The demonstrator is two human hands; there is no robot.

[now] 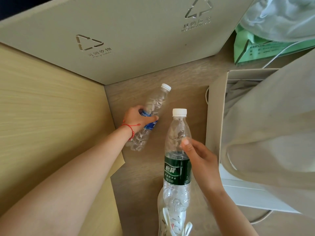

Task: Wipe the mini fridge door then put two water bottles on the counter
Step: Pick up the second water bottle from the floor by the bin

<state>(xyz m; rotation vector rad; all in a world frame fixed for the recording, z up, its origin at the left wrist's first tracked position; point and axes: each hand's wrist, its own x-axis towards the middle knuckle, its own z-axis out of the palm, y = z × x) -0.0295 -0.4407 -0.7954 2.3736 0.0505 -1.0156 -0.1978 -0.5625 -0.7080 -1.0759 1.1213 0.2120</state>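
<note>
A clear water bottle with a blue label (150, 114) lies tilted on the wood-patterned floor, white cap pointing up and to the right. My left hand (136, 120), a red string at its wrist, grips this bottle around the label. A taller clear bottle with a dark green label (178, 160) stands upright nearer to me, white cap on top. My right hand (199, 160) holds it at the shoulder, thumb on the front. The mini fridge is not in view.
A grey recycling bin (136, 40) with two recycling symbols fills the top. A light wooden panel (51, 108) is on the left. On the right are a white open box (218, 103), a beige cloth bag (272, 133), a green paper bag (247, 48) and a white cable (206, 97).
</note>
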